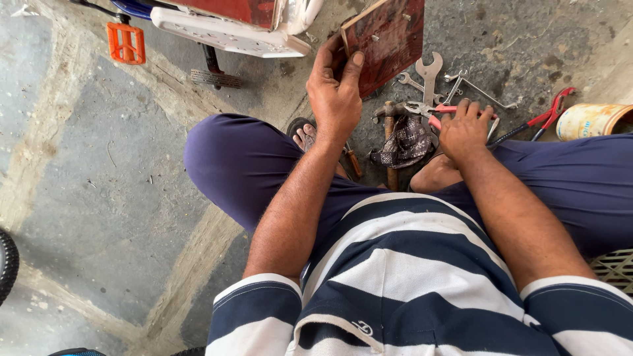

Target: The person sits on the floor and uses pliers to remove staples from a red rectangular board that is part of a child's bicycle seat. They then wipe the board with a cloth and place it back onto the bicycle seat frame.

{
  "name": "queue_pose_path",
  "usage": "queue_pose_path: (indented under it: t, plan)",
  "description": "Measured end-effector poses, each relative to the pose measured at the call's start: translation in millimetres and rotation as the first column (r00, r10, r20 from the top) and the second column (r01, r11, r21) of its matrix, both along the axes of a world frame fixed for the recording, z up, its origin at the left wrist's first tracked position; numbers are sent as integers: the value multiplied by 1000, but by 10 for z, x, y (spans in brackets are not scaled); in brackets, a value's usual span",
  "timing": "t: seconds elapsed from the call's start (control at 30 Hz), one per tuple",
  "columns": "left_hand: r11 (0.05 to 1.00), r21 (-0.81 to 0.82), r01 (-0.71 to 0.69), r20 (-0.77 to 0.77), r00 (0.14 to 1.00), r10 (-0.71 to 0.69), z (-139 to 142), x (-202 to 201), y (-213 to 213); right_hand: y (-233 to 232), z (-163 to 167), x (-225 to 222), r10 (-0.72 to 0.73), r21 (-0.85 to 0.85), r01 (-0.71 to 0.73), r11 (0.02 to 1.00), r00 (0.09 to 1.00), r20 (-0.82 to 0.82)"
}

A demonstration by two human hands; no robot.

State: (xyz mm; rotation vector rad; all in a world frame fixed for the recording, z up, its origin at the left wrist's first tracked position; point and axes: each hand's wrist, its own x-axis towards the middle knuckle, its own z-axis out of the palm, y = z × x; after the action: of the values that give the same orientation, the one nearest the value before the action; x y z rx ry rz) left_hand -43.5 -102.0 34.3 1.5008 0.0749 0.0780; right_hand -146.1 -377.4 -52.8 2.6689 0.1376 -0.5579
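Observation:
My left hand grips the lower left corner of a dark red wooden board with a few screws in it, held tilted above the floor. My right hand rests on the floor tools and closes around pliers with red handles. Next to it lie open-ended spanners, a bent metal rod and a hammer with a wooden handle. A dark patterned rag lies between my hands. I sit cross-legged in blue trousers and a striped shirt.
A bicycle with an orange pedal and a white plastic part stands at the top left. Red-handled cutters and a rusty tin can lie at the right. A tyre edge shows at the left. The floor is rough concrete.

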Motion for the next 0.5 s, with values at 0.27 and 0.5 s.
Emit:
queue_pose_path:
  t: [0.27, 0.5]
  plan:
    - [997, 69, -24, -13, 1000, 25, 13, -8, -6, 50, -18, 13, -159, 166, 174, 971, 982, -99]
    - [998, 55, -19, -13, 1000, 20, 24, -6, -2, 50, -23, -1, -153, 159, 166, 973, 984, -91]
